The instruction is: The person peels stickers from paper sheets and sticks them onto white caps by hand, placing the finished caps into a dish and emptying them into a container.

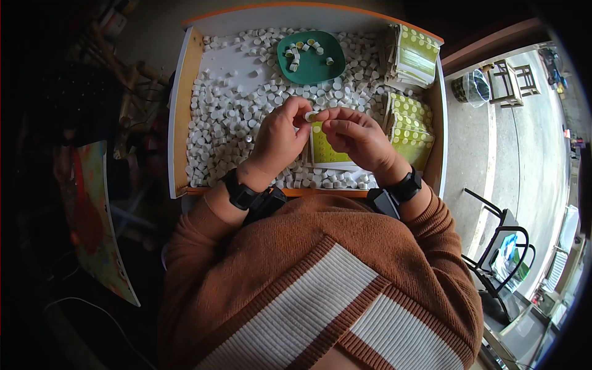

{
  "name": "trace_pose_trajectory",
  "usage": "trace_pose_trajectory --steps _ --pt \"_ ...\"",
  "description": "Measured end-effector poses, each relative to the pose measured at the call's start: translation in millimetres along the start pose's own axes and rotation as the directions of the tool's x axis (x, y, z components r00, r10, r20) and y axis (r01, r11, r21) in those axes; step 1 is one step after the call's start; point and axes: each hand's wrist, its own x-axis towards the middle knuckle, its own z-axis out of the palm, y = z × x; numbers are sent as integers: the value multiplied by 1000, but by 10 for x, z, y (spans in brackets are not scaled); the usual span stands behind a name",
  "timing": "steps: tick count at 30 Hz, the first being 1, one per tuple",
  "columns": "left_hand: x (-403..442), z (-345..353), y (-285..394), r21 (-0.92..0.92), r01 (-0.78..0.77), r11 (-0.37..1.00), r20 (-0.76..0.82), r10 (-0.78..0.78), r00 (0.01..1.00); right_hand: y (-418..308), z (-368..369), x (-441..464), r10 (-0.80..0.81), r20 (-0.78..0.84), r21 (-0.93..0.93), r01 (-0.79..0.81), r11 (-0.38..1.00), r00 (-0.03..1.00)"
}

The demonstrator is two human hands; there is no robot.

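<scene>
My left hand [280,139] is closed, pinching a small white cap [310,116] between thumb and fingers above the tray. A yellow-green patch shows on the cap's face. The index fingertip of my right hand [361,135] touches that cap, with the other fingers curled; whether they hold something small is hidden. Below the hands lies a yellow-green sticker sheet [327,151] on white paper, partly covered by my right hand. Loose white caps [228,123] are heaped all around it. Farther back, a green plate [314,71] carries several caps, some with yellow-green showing inside.
A white-walled wooden tray [179,117] with orange edging encloses everything. Stacks of dotted sticker sheets [416,52] and more sheets [410,129] stand along its right side. On the floor to the right are a black-framed chair [502,259], wooden stools [509,86] and a lined bin [473,88].
</scene>
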Motion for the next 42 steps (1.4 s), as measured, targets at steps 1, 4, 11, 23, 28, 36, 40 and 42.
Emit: trace_pose_trajectory --steps 1,4,11,23,28,36,40,42 --pt "0 -1 -3 -7 10 1000 -2 -10 1000 -5 5 -4 0 2 10 0 1000 1000" --pt "5 3 3 -10 -7 1000 -6 7 1000 0 6 -7 2 0 20 -2 1000 1000" --pt "4 8 8 3 -37 999 -13 37 999 17 -22 5 7 36 21 -8 1000 999" --pt "22 -20 -161 -85 -48 995 -79 41 996 102 -26 31 -180 -46 -416 145 898 983" --pt "138 -373 -450 -359 350 865 25 -367 930 293 -306 54 -529 58 -962 189 196 847" --pt "23 -288 -398 571 34 820 115 -120 986 397 -366 122 -599 83 -985 159 74 796" --pt "20 -225 -451 682 -34 731 135 -80 988 403 -356 123 -613 83 -989 138 43 786" --pt "25 -224 -445 710 -59 702 136 -55 989 385 -328 130 -609 88 -992 125 18 788"
